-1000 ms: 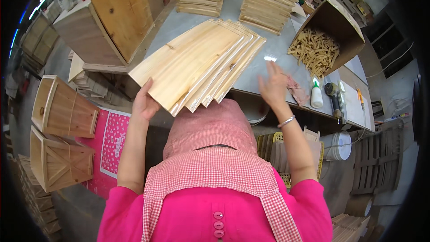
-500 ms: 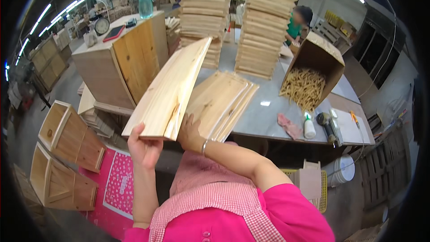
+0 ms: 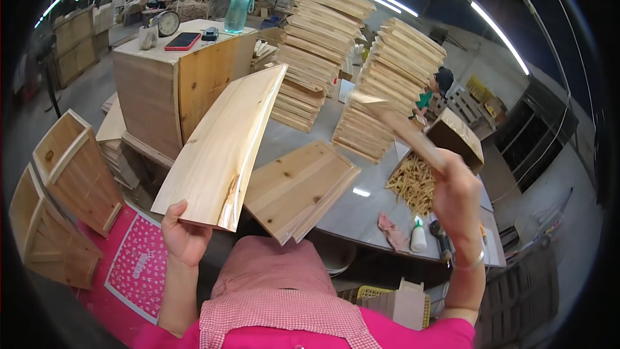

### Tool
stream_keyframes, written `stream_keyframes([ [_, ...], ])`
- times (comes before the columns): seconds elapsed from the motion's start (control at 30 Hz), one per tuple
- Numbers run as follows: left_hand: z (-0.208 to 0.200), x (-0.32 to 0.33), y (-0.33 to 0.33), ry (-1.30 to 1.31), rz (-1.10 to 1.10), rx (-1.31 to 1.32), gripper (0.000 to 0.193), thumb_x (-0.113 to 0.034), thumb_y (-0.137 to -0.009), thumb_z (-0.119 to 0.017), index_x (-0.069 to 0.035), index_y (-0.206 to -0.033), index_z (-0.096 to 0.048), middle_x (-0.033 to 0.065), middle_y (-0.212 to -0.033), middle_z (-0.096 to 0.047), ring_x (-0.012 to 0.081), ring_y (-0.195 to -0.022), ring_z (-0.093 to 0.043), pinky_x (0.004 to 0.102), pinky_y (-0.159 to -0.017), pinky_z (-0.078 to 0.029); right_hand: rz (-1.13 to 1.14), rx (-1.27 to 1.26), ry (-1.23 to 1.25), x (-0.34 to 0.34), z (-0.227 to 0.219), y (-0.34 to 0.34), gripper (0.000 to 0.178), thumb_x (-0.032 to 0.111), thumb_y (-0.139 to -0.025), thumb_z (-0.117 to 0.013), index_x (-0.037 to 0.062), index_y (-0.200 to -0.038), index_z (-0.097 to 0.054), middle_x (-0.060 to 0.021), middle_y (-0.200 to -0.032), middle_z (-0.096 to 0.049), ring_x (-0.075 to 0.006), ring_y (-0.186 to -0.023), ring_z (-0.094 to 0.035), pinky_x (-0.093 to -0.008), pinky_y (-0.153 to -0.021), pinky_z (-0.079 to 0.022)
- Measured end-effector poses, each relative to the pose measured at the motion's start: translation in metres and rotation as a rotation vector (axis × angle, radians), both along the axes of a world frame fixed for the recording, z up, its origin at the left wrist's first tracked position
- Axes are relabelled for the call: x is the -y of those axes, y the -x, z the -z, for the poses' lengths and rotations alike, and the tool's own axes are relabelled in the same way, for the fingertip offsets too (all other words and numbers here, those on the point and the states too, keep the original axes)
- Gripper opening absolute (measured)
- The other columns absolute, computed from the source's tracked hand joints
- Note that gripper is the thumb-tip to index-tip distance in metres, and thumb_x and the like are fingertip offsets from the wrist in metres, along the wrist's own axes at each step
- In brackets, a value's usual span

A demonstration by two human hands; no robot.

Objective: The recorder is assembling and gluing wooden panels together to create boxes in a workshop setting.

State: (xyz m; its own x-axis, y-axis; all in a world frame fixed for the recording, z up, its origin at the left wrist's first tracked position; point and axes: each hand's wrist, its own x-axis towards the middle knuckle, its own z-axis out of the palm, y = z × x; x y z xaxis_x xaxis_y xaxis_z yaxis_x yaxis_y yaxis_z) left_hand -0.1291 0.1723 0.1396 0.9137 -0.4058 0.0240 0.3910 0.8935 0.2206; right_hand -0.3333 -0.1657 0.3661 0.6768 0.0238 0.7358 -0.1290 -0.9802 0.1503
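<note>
My left hand [image 3: 186, 236] grips the lower end of a pale wooden board [image 3: 216, 148], thumb on its face. The board tilts up and away, with a shiny whitish line along its right edge. Raised on the right, my right hand [image 3: 457, 197] is closed around one end of a wooden strip [image 3: 410, 132]. Motion smears the strip, which points up and left over the table. Between my hands, a few more wooden panels [image 3: 294, 184] lie overlapped at the table's near edge, their right edges also whitish.
Two tall stacks of boards, a left stack [image 3: 316, 52] and a right stack [image 3: 387, 90], stand behind. At right are a tipped carton [image 3: 457, 139], spilled wooden pieces [image 3: 412, 184], a pink rag [image 3: 391, 231] and a white bottle [image 3: 418, 238]. A wooden cabinet [image 3: 148, 103] stands left; a person [image 3: 434, 90] works beyond.
My right hand has left the panels on the table and swung up to the right, now with a wooden strip. My left hand still holds its board. The view has shifted.
</note>
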Motion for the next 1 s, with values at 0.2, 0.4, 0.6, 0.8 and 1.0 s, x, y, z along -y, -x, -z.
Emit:
stream_keyframes([
  [0.2, 0.008, 0.022, -0.008, 0.0, -0.01, -0.079, 0.066, -0.011, -0.084, -0.061, -0.001, -0.145, -0.036, 0.017, -0.139, -0.053, 0.0313, -0.127, -0.056, 0.0456, -0.107, -0.049, 0.059, 0.421, 0.235, 0.042, -0.05, -0.019, 0.034, -0.007, -0.09, -0.062, 0.001, -0.123, -0.062, -0.0209, -0.108, -0.07, -0.0366, -0.097, -0.07, -0.0401, -0.082, -0.056],
  [0.4, 0.017, 0.045, -0.016, 0.047, 0.129, -0.089, 0.069, -0.012, -0.083, -0.059, 0.0, -0.146, -0.034, 0.0184, -0.142, -0.05, 0.0332, -0.13, -0.053, 0.0473, -0.109, -0.046, 0.199, 0.513, 0.504, 0.182, -0.128, -0.144, 0.037, 0.0, -0.086, -0.065, 0.0085, -0.123, -0.061, -0.0143, -0.116, -0.069, -0.0333, -0.102, -0.068, -0.0404, -0.087, -0.055],
  [0.6, 0.021, 0.057, -0.019, 0.008, 0.106, -0.119, 0.068, -0.009, -0.083, -0.058, 0.001, -0.147, -0.034, 0.018, -0.144, -0.05, 0.0331, -0.132, -0.051, 0.0493, -0.112, -0.041, 0.402, 0.335, 0.297, 0.299, -0.165, -0.249, 0.025, 0.015, -0.096, -0.049, 0.0148, -0.115, -0.064, -0.0172, -0.103, -0.071, -0.0377, -0.093, -0.068, -0.0458, -0.081, -0.054],
  [0.8, 0.035, 0.055, -0.026, -0.042, 0.191, -0.174, 0.067, -0.01, -0.084, -0.059, 0.003, -0.145, -0.035, 0.0183, -0.145, -0.048, 0.0314, -0.136, -0.045, 0.0477, -0.116, -0.033, 0.755, 0.109, 0.107, 0.315, -0.158, -0.275, 0.036, 0.014, -0.093, -0.045, 0.0209, -0.122, -0.065, -0.0192, -0.113, -0.069, -0.0399, -0.105, -0.066, -0.0496, -0.089, -0.053],
  [1.0, 0.035, 0.051, -0.019, -0.008, 0.137, -0.155, 0.066, -0.007, -0.086, -0.058, 0.004, -0.146, -0.033, 0.0187, -0.145, -0.047, 0.0299, -0.135, -0.045, 0.0467, -0.115, -0.033, -0.136, 0.222, 0.114, 0.184, 0.05, -0.289, 0.041, 0.013, -0.094, -0.062, -0.0017, -0.131, -0.057, -0.0245, -0.129, -0.06, -0.0411, -0.119, -0.057, -0.0441, -0.103, -0.044],
])
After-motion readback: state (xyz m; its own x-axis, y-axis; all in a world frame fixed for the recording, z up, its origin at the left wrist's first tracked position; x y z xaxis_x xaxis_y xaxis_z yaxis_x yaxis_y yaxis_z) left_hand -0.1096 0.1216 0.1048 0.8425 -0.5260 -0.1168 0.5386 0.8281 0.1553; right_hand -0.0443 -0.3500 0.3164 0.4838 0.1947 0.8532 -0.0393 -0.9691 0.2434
